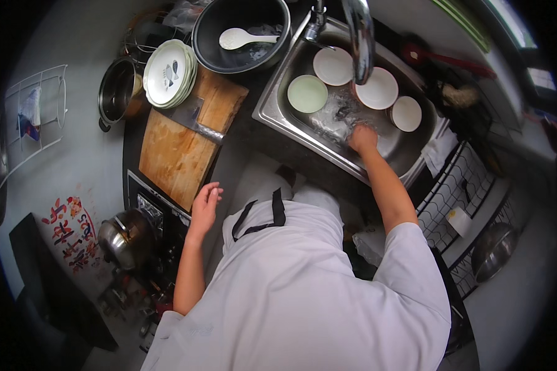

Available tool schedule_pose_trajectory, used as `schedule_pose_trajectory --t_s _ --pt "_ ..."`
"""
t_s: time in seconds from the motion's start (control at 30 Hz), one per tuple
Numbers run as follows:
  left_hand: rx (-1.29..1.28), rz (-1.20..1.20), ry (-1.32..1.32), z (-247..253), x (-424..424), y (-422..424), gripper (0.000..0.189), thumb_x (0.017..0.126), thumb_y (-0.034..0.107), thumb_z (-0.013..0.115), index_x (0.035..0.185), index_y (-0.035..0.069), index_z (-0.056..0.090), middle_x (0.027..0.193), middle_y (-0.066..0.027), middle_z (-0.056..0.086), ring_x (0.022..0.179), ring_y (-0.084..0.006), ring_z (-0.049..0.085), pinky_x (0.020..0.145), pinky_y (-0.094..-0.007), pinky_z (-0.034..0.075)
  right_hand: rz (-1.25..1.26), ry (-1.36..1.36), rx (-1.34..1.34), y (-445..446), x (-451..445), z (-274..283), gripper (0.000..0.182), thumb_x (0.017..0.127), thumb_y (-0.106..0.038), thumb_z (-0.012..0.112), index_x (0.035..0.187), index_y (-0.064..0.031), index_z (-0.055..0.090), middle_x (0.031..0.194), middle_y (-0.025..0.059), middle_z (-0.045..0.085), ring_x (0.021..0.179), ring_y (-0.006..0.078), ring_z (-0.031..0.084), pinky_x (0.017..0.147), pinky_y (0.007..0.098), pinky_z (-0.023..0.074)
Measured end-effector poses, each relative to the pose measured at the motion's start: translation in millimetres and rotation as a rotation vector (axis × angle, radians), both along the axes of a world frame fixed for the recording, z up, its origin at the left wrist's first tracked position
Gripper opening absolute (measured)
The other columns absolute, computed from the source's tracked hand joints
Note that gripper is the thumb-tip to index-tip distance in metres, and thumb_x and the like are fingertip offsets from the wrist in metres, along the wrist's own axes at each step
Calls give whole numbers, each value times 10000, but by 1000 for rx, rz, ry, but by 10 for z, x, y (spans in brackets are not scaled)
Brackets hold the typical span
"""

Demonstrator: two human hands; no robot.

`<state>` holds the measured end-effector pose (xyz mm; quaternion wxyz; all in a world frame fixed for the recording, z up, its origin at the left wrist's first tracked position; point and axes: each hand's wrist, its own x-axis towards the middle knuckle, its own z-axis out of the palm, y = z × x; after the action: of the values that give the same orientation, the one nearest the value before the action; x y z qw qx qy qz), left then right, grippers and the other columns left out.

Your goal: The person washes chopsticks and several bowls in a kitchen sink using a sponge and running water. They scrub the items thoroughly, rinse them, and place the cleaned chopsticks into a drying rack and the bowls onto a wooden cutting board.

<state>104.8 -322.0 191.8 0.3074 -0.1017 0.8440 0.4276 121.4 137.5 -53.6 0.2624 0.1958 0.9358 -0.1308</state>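
My right hand (364, 138) reaches down into a stainless steel sink (278, 118), its fingertips at the rippling water (327, 120). The fingers point away and are partly hidden, so whether they grip anything is unclear. Around it in the basin stand a pale green bowl (307, 94), a white bowl (333, 67) under the faucet (358, 46), a white bowl with a reddish rim (377, 89), and a smaller off-white bowl (406, 114) at the right. My left hand (206, 207) hangs empty beside the counter, fingers loosely bent, near the corner of a wooden cutting board (176, 148).
A cleaver (209, 133) lies across the board beside stacked plates (168, 74). Behind them, a dark inner pot (211, 28) holds a white rice paddle (235, 38). A lidded metal pot (125, 241) sits at left; a wire rack (441, 208) stands right of the sink.
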Motion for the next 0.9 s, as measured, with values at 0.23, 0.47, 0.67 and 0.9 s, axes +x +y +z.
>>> schedule_pose_trajectory --t_s 0.23,0.47,0.67,0.9 --pt "-74 25 -56 26 339 -123 327 1008 230 496 1231 -3 551 1066 -87 655 900 -131 602 821 -272 488 208 -137 -191 -79 -621 -264 373 767 -118 597 1133 -47 601 1149 185 640 1047 340 642 846 459 535" --pt "-102 94 -46 111 453 -145 312 990 203 531 1214 -14 562 1042 -106 673 943 -146 624 842 -282 497 -56 43 -193 -323 -762 -116 443 823 -414 633 1005 -12 673 1095 236 651 1018 393 636 873 472 516" --pt "-118 39 -7 181 440 -123 330 996 232 519 1217 -9 556 1051 -92 653 892 -138 602 822 -288 494 -341 120 -180 -507 -901 -225 422 849 -370 591 1003 13 680 1067 254 659 1000 403 643 859 467 518" --pt "-175 42 -11 -109 683 -468 325 993 235 518 1206 -7 567 1029 -90 663 868 -146 614 800 -290 498 -657 264 -213 -535 -774 -278 284 805 -239 643 924 13 697 983 259 679 949 417 656 829 455 525"
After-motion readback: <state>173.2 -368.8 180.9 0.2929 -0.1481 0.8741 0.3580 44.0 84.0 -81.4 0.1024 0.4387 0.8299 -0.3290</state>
